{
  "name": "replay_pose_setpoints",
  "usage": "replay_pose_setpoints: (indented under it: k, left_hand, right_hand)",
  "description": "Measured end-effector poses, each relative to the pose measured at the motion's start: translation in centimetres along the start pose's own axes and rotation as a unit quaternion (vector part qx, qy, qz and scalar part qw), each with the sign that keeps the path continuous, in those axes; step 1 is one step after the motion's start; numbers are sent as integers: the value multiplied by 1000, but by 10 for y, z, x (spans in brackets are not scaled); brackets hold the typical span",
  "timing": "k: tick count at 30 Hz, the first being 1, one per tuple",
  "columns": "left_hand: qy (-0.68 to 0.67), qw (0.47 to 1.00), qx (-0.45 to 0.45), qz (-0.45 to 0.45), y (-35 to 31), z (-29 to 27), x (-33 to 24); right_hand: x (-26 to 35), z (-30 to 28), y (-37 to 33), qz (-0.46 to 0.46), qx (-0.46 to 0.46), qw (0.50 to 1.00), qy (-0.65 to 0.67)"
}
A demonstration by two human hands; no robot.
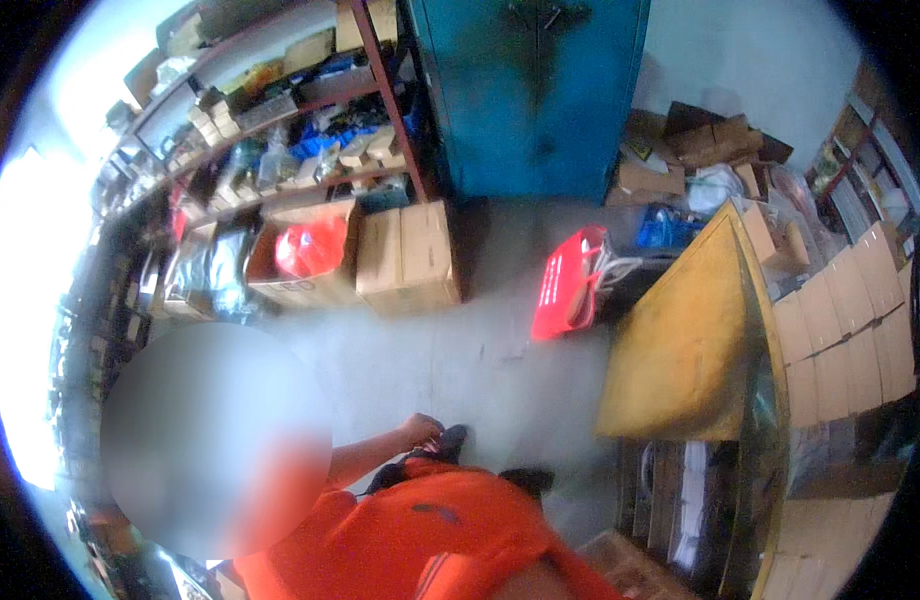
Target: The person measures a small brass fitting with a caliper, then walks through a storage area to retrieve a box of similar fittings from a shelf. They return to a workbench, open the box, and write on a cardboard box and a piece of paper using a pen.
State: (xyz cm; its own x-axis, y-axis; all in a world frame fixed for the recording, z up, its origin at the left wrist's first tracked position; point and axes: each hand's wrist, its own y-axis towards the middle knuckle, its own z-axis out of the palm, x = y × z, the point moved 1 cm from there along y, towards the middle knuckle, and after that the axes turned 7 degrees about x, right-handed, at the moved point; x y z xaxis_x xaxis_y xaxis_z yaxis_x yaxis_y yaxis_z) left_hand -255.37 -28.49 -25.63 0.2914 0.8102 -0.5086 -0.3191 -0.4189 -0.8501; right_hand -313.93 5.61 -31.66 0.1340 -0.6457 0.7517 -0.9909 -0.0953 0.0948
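Observation:
My left hand [420, 430] is low in front of my body, just above a dark shoe [455, 436]. Its fingers look curled in, and whether anything small is inside them I cannot make out. Dark clothing shows directly below the hand. My orange shirt [400, 530] fills the bottom middle. Of my right arm [540, 582] only a part shows at the lower edge, and the hand itself is out of view. A round blurred patch hides the area to the left of my left arm.
A red bag [570, 283] stands on the grey floor [410, 360] beside a yellow panel [680, 340]. Ahead is a blue cabinet [530, 120]. Cardboard boxes [408, 258] line the loaded shelving [380, 90] at left. Stacked cartons [845, 330] rise at right.

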Motion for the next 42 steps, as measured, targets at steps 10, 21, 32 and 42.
replay_pose_setpoints:
  k: [10, 21, 32, 42]
  left_hand:
    - [-144, 979, 134, -61, 49, -184, 124]
    - [43, 997, -7, 65, 13, -191, 94]
    - [630, 758, 81, 151, -3, -126, 151]
    - [-133, 964, -167, 160, -143, -185, 207]
  right_hand:
    - [74, -212, -147, -50, -152, 862, -482]
    - [23, -378, -170, 79, -154, 789, -589]
    - [98, -267, -212, -120, 301, 945, -48]
    - [208, -61, -116, 27, 347, 926, 147]
